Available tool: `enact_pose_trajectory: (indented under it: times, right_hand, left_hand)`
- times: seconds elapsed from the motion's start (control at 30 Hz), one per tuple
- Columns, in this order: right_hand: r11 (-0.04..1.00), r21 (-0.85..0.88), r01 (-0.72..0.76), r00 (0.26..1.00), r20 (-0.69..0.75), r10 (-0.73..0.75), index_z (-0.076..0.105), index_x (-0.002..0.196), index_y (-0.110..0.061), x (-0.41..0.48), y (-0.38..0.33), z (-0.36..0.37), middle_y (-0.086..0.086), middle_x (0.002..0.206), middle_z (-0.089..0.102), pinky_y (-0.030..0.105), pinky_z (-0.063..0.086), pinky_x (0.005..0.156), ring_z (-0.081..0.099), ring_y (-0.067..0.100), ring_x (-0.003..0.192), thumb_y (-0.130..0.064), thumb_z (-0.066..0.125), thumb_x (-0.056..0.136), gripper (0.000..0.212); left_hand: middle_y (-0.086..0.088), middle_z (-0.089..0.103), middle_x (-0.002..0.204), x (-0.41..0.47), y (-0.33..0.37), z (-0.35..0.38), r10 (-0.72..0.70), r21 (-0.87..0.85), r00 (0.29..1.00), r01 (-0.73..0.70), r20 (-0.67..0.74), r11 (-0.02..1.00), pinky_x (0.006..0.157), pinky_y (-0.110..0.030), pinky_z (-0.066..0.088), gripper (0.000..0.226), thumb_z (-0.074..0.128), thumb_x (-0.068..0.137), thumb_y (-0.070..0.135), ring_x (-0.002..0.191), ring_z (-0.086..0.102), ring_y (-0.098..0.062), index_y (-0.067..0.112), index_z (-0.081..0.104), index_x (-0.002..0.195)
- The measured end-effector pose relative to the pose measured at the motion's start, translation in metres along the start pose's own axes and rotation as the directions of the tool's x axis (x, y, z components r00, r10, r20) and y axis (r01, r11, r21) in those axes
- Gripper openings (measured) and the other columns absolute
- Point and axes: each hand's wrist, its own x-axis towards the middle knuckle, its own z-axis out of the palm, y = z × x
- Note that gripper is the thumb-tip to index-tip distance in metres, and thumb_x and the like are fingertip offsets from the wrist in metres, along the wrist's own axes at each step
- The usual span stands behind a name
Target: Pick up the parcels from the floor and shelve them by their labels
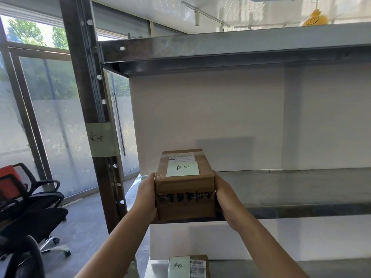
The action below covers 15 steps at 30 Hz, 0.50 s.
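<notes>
While the left hand (147,197) and right hand (224,197) clamp the box (185,197) between them, one on each side, thumbs up by the top edge and fingers hidden along its sides, the box is right at the front lip of the middle shelf (291,189), far end over the metal. Resting or just above it? Can't tell. Green note (182,168) on its lid, green label (102,139) on the post (86,87) just beside. Another parcel (198,266) lies one level down.
</notes>
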Motion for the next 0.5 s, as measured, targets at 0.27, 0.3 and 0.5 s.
enact_pose_trajectory:
  times: [0.27,0.3,0.5]
  right_hand:
    - [0.996,-0.061,0.063,0.996,-0.064,-0.067,0.057,0.136,-0.039,-0.007,0.002,0.003,-0.01,0.132,0.064,0.038,0.042,0.111,0.056,0.012,0.125,-0.054,0.031,0.104,0.044]
    - [0.994,-0.067,0.085,0.993,-0.073,-0.09,0.056,0.138,-0.038,-0.01,0.001,0.006,-0.009,0.132,0.063,0.037,0.041,0.111,0.055,0.012,0.125,-0.053,0.029,0.105,0.045]
    - [0.998,-0.001,0.067,0.982,-0.176,-0.066,0.055,0.139,-0.029,-0.02,-0.001,0.008,0.0,0.136,0.061,0.029,0.047,0.091,0.057,0.015,0.12,-0.047,0.03,0.106,0.045]
  left_hand:
    - [-0.016,0.073,0.106,-0.008,-0.007,-0.003,0.02,0.006,1.0,-0.019,-0.006,1.0,0.086,-0.056,0.059,0.035,0.044,0.1,0.049,0.1,0.069,-0.038,0.024,0.069,0.097]
    - [-0.014,0.072,0.102,-0.011,-0.009,-0.003,0.036,-0.012,0.999,-0.036,0.006,0.999,0.078,-0.048,0.06,0.036,0.042,0.101,0.05,0.095,0.068,-0.034,0.026,0.067,0.096]
    - [-0.005,0.064,0.138,-0.022,-0.016,-0.016,0.259,0.031,0.966,-0.258,-0.018,0.966,0.113,-0.05,0.042,0.047,0.042,0.103,0.055,0.129,0.058,-0.026,0.027,0.061,0.136]
